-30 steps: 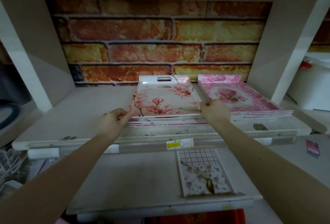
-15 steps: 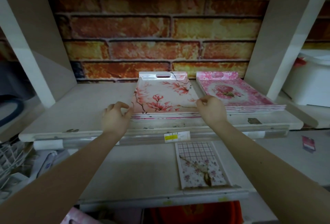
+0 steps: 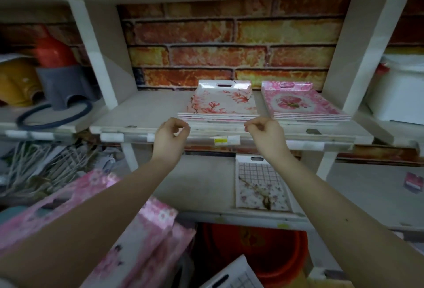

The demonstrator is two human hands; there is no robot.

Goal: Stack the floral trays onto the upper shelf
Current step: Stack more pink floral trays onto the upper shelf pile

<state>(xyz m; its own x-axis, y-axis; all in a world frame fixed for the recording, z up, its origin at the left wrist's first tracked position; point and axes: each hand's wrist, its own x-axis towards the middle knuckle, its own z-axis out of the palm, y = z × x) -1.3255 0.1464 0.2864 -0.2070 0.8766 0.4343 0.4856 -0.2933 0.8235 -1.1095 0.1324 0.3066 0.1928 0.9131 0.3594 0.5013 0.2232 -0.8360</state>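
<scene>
A stack of white trays with pink magnolia flowers lies on the upper shelf, against the brick-pattern back wall. Right beside it lies a stack of pink rose trays. My left hand and my right hand hover just in front of the shelf edge, below the magnolia stack's two front corners. Both hands have loosely curled fingers and hold nothing. One checked floral tray lies on the lower shelf. More pink floral trays lean at the bottom left, partly hidden by my left forearm.
An orange bucket sits under the lower shelf, with a white checked tray in front of it. The left compartment holds a grey container and a yellow pot. A white box fills the right compartment. Wire racks lie at lower left.
Both hands have let go of the magnolia stack's front corners and drawn back below the shelf edge. The view has pulled back and down, showing the lower trays and bucket.
</scene>
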